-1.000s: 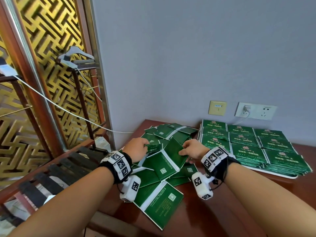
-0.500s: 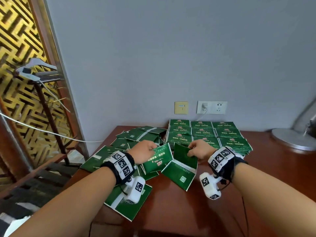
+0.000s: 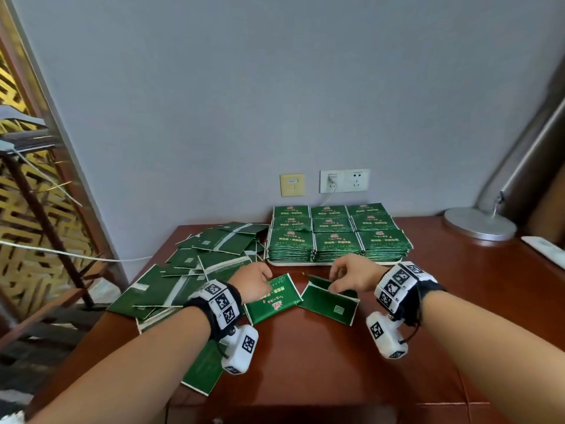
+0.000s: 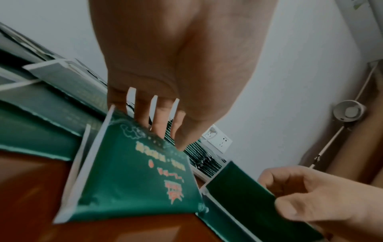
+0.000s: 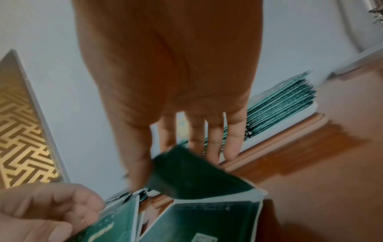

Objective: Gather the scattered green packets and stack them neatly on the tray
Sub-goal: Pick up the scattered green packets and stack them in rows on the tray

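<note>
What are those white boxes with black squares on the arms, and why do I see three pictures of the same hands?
They are small cameras strapped to a person's wrists. One picture comes from a camera on the person's head, looking down at a brown table. The other two come from the wrist cameras, looking along each hand at its fingers. The left hand pinches a green packet with its printed side up. The right hand pinches another packet with its plain side up. Loose packets lie scattered on the left. Behind the hands, a white tray holds neat green stacks. On the wall are sockets, and a lamp base stands on the right.
</note>
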The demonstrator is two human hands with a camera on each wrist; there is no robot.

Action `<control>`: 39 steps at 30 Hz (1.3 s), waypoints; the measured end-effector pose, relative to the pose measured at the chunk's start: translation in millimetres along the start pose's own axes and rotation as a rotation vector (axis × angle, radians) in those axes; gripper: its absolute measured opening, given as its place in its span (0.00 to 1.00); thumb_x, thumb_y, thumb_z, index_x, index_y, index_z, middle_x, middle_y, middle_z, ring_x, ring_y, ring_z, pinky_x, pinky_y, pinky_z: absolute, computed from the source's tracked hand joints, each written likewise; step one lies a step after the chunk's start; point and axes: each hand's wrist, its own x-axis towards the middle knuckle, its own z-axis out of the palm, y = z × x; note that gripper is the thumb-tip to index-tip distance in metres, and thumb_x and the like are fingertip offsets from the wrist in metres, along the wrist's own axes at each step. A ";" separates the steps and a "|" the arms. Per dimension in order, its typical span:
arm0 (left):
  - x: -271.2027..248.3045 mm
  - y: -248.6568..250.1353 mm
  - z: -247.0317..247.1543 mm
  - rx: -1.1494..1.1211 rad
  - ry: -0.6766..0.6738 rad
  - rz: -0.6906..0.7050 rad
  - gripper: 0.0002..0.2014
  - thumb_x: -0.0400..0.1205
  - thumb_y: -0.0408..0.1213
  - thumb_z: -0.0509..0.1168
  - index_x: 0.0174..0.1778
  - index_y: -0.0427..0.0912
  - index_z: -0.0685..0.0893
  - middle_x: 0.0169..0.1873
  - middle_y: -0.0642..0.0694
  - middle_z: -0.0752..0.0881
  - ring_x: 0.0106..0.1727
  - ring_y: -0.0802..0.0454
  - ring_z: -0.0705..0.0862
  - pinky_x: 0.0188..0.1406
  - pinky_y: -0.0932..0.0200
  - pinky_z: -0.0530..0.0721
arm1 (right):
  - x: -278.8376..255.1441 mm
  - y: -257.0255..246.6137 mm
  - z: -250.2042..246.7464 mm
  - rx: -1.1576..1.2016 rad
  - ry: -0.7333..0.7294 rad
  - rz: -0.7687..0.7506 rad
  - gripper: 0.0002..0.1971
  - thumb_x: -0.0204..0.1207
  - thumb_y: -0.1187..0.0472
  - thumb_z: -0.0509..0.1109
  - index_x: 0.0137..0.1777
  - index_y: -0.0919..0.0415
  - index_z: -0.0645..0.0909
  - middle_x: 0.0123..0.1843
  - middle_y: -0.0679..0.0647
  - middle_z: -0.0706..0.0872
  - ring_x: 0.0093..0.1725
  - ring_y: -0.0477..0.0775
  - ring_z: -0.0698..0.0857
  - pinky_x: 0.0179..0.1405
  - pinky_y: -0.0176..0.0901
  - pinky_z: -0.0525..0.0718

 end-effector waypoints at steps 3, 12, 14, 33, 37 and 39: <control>2.0 -4.0 3.9 0.091 -0.013 -0.012 0.24 0.77 0.42 0.74 0.68 0.47 0.78 0.60 0.49 0.83 0.59 0.50 0.83 0.64 0.52 0.81 | 0.8 -3.5 5.4 -0.028 -0.037 -0.039 0.15 0.67 0.39 0.77 0.45 0.49 0.86 0.44 0.48 0.89 0.46 0.49 0.86 0.47 0.45 0.84; 8.1 -8.4 21.3 0.225 -0.051 -0.011 0.33 0.71 0.55 0.77 0.72 0.53 0.76 0.65 0.51 0.82 0.66 0.47 0.81 0.71 0.40 0.75 | 16.5 -16.3 21.8 -0.160 -0.041 -0.019 0.23 0.71 0.48 0.78 0.64 0.54 0.80 0.54 0.47 0.83 0.53 0.50 0.82 0.55 0.41 0.81; 8.6 -8.7 22.9 0.248 -0.038 -0.010 0.34 0.71 0.54 0.77 0.72 0.52 0.76 0.66 0.51 0.82 0.66 0.47 0.80 0.71 0.40 0.75 | 20.4 -18.6 25.6 -0.168 -0.054 -0.018 0.27 0.70 0.48 0.79 0.68 0.55 0.79 0.59 0.49 0.83 0.56 0.51 0.82 0.59 0.43 0.82; 4.7 11.8 9.5 0.119 -0.082 0.007 0.24 0.78 0.33 0.71 0.71 0.42 0.76 0.53 0.41 0.88 0.37 0.52 0.83 0.39 0.55 0.83 | 25.2 -12.4 21.6 -0.099 -0.116 -0.009 0.32 0.68 0.63 0.80 0.72 0.51 0.77 0.63 0.52 0.82 0.56 0.52 0.82 0.53 0.39 0.80; 5.7 20.0 4.1 0.037 -0.045 -0.016 0.23 0.81 0.34 0.66 0.73 0.40 0.74 0.62 0.38 0.84 0.33 0.57 0.79 0.25 0.64 0.72 | 20.4 -8.1 10.3 -0.005 -0.010 0.021 0.15 0.68 0.67 0.77 0.52 0.52 0.83 0.48 0.52 0.84 0.41 0.51 0.83 0.37 0.40 0.82; 7.6 25.1 0.0 -0.036 -0.008 -0.029 0.22 0.80 0.32 0.66 0.72 0.39 0.75 0.62 0.36 0.84 0.34 0.53 0.81 0.27 0.64 0.73 | 16.5 -6.3 0.6 0.101 0.018 0.054 0.12 0.68 0.69 0.76 0.47 0.54 0.82 0.40 0.56 0.85 0.31 0.54 0.82 0.30 0.44 0.81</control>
